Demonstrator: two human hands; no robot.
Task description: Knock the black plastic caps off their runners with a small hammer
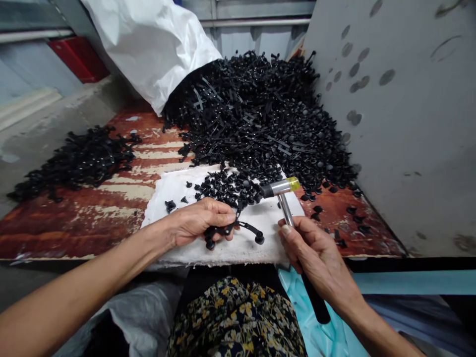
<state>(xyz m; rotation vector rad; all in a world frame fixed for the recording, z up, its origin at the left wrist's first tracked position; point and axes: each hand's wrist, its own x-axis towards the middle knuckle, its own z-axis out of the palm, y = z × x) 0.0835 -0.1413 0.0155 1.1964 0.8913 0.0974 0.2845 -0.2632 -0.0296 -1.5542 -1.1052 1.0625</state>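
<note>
My left hand [199,220] is closed around a black plastic sprue piece [241,230] with round caps on its ends, holding it down on a white cloth pad [260,248]. My right hand [316,253] grips the black handle of a small hammer [284,191], whose metal head with a yellow tip hovers just above the pad. A small heap of loose black caps [230,188] lies on the pad beyond my left hand.
A big pile of black plastic parts [260,114] spills from a white sack [152,44] at the back. A smaller pile [78,161] lies left on the worn red board [92,218]. A grey panel [401,124] walls the right side.
</note>
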